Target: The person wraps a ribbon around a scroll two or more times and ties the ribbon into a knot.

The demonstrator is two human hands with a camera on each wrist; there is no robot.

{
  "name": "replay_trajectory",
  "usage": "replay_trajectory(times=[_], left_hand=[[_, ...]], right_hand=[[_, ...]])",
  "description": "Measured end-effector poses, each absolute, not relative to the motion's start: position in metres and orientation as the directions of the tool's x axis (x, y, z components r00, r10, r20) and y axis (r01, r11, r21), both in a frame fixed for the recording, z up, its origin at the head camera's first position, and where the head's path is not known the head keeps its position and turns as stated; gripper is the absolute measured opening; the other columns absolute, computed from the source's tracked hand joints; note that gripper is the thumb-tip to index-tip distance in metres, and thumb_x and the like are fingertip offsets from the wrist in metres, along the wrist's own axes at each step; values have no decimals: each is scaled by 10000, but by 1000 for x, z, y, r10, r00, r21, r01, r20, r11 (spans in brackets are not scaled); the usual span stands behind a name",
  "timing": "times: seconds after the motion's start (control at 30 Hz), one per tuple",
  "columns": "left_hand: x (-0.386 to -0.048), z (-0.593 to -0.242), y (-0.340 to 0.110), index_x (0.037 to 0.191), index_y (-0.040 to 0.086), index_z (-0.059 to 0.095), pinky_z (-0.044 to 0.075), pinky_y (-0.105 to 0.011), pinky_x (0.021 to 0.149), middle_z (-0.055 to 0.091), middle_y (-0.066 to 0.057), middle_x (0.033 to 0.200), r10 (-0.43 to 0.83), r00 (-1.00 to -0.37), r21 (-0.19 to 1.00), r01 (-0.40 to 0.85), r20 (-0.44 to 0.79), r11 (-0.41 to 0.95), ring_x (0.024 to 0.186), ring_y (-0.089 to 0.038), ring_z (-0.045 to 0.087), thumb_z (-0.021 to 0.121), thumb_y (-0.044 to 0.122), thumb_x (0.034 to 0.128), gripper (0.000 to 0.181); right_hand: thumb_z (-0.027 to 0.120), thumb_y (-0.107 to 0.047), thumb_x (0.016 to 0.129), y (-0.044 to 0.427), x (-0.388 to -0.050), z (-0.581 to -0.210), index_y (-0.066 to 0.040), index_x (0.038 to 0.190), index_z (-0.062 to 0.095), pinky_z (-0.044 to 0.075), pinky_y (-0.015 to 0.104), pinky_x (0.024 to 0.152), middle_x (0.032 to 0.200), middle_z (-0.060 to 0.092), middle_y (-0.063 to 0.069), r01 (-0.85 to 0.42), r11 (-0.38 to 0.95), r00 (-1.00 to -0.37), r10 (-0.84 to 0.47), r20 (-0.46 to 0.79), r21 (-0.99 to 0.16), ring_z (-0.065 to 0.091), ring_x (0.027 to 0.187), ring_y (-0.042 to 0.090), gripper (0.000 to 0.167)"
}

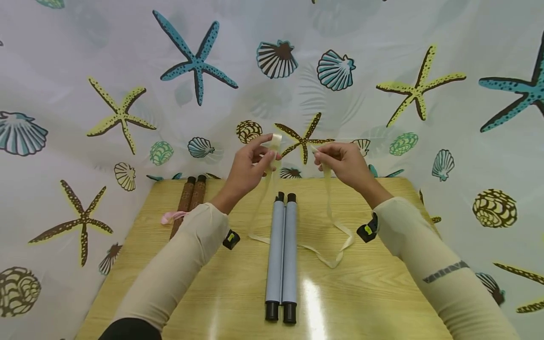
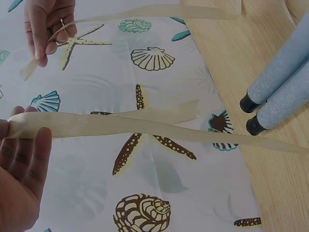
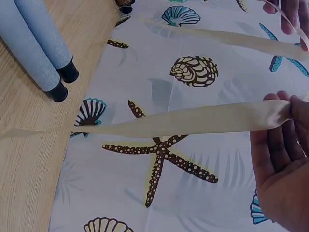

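A long cream ribbon is held up above the table by both hands. My left hand pinches one part between thumb and fingers, and a short tail of ribbon hangs past it. Over to the right, my right hand pinches the ribbon near its other end. Between the hands it droops to the tabletop, twists at the right, and disappears beneath two pale blue rolls with black end caps. The rolls lie side by side, lengthwise. In the left wrist view, the ribbon stretches flat from the left fingers.
Two brown patterned rolls with black caps lie at the table's back left, a pink ribbon around them. A white curtain printed with starfish and shells surrounds the wooden table at the back and sides.
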State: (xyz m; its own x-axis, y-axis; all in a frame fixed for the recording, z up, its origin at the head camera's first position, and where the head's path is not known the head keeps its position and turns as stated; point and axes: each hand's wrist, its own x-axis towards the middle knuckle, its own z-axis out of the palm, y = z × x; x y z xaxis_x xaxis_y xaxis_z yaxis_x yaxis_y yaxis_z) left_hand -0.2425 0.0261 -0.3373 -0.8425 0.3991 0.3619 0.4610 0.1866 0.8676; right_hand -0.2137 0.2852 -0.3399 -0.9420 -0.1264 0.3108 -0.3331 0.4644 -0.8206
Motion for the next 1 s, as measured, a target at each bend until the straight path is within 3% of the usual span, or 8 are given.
replay_trajectory(times=[0.17,0.27,0.37,0.5,0.63,0.83,1.0], left_hand=[[-242,-336,31,1499,127,441,506,-249,553,733,-198,1094,418,-836,871,459,356,177,685,-97,672,525,155,1043,464],[-242,-336,33,1509,137,428,503,-254,556,734,-192,1093,427,-834,871,457,349,180,678,-68,649,522,162,1045,474],[-242,-337,35,1516,150,419,510,-270,574,735,-183,1090,446,-828,868,459,340,190,695,-98,658,519,167,1046,480],[-239,-336,40,1524,155,411,526,-297,597,733,-173,1082,502,-801,855,476,326,205,726,-210,681,523,162,1045,492],[-236,-336,47,1523,150,418,531,-279,611,728,-173,1076,553,-769,834,505,320,220,741,-256,686,538,149,1037,500],[-236,-334,52,1515,135,429,547,-265,647,739,-171,1040,567,-759,806,533,322,256,729,-214,689,551,142,1030,500],[-236,-336,51,1551,150,342,546,-289,671,747,-145,969,584,-762,807,515,279,287,685,-181,678,586,167,1013,591]], right_hand=[[571,-208,1027,277,-214,-338,-8,1114,711,524,268,612,752,633,24,-313,443,-949,-173,262,-840,582,619,95,259],[524,-181,1047,274,-213,-336,-10,1209,689,451,266,584,832,622,43,-295,429,-950,-227,214,-854,549,666,118,288],[531,-154,1041,270,-214,-336,-8,1279,655,462,241,613,952,674,84,-289,438,-948,-255,190,-852,582,712,98,305],[596,-160,1009,263,-217,-335,25,1141,705,542,260,670,872,714,58,-297,441,-948,-239,208,-847,632,676,132,252],[557,-152,1028,254,-219,-331,23,992,716,476,264,609,740,647,-41,-302,423,-941,-275,196,-854,546,613,163,239],[452,-111,1029,250,-217,-322,26,950,639,364,304,653,671,496,-11,-235,363,-943,-309,121,-901,384,612,123,245],[514,-185,1047,252,-217,-324,18,983,663,282,283,521,650,475,-37,-276,340,-941,-288,180,-899,262,492,105,260]])
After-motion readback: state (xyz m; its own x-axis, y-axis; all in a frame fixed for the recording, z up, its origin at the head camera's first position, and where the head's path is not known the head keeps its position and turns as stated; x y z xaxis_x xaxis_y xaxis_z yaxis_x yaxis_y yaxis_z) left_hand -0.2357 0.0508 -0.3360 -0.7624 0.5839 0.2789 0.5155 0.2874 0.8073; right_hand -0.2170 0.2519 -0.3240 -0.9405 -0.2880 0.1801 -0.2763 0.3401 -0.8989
